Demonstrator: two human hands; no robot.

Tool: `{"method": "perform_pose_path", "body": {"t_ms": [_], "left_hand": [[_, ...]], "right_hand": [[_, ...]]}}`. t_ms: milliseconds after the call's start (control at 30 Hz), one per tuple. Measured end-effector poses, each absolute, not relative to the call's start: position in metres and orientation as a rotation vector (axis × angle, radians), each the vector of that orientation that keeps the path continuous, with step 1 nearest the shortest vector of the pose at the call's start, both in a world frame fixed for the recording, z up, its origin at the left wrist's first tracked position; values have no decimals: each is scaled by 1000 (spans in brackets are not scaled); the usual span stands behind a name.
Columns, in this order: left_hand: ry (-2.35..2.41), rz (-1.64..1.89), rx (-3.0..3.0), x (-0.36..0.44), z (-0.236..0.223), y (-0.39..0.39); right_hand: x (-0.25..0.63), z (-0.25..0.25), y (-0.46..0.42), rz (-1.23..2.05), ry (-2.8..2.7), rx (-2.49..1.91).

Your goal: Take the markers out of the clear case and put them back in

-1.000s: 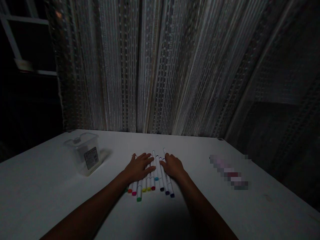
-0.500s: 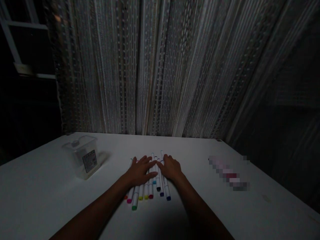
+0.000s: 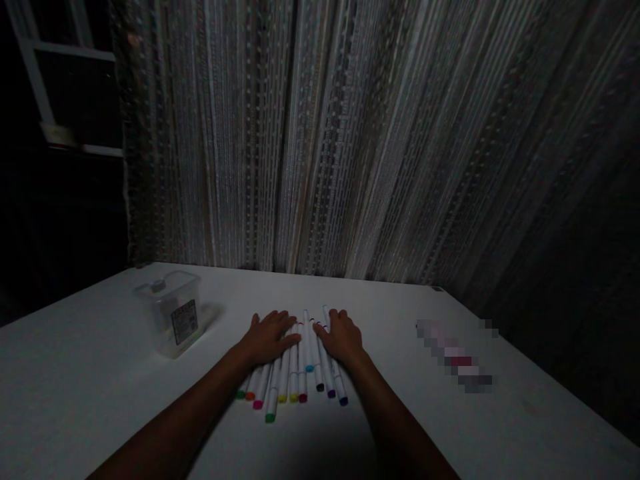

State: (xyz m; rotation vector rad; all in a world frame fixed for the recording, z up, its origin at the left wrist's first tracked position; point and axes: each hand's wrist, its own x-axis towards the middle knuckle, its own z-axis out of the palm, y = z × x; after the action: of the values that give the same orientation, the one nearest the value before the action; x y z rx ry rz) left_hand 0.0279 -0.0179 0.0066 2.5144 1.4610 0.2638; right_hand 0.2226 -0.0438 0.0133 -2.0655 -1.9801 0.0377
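Observation:
Several white markers (image 3: 295, 373) with coloured ends lie side by side on the white table, their ends pointing towards me. Across the left part of the row rests my left hand (image 3: 270, 338), palm down with its fingers spread. My right hand (image 3: 341, 335) lies over the right-hand markers, thumb apart and fingers curved down at their far ends. Between the two hands, a marker with a light blue end (image 3: 309, 367) sits a little further back than the rest. A green-ended marker (image 3: 271, 417) sticks out nearest to me.
At the left of the white table (image 3: 90, 373) stands a clear plastic box (image 3: 165, 307) with a dark label. A pixelated, blurred item (image 3: 460, 361) lies at the right. Behind the table's far edge hangs a striped curtain (image 3: 310, 147).
My left hand has slid left, away from my right hand, showing more of the middle markers. A dark green-ended marker now shows at the far left. The view has shifted slightly.

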Motion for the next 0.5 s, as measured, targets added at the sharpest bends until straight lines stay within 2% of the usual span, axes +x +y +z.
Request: {"method": "perform_pose_path", "body": {"t_ms": [233, 500], "left_hand": [[1500, 229, 2476, 26, -2, -11], [1379, 568, 2477, 18, -16, -7]], "right_hand": [[208, 10, -31, 138, -1973, -2071], [214, 5, -35, 312, -1950, -1996]]}}
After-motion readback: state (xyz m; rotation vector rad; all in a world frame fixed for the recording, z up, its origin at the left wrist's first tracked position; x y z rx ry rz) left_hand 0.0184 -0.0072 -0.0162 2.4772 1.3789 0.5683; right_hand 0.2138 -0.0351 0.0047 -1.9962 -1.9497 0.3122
